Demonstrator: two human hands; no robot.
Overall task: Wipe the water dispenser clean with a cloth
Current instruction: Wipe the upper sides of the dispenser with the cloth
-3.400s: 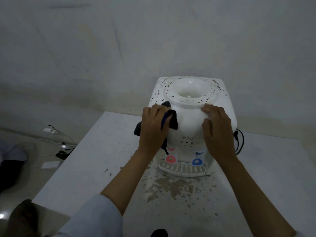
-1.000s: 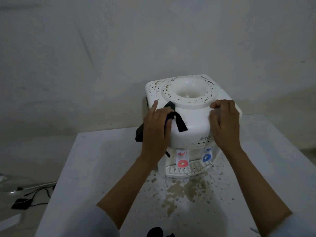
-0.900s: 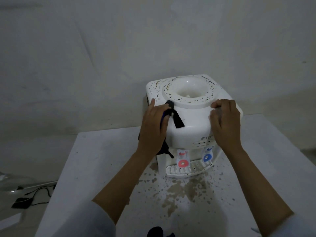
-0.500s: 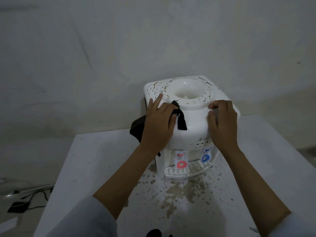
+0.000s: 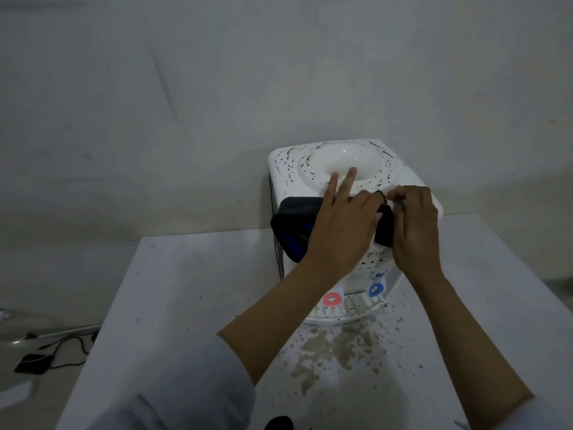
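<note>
Left hand flat on dark cloth, two fingers straight, atop water dispenser at tabletop rear edge; right hand pinches cloth's end.

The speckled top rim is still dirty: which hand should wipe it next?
Probably the left hand: it presses the dark cloth on the water dispenser beside the speckles. The right hand only pinches the cloth's end.
</note>
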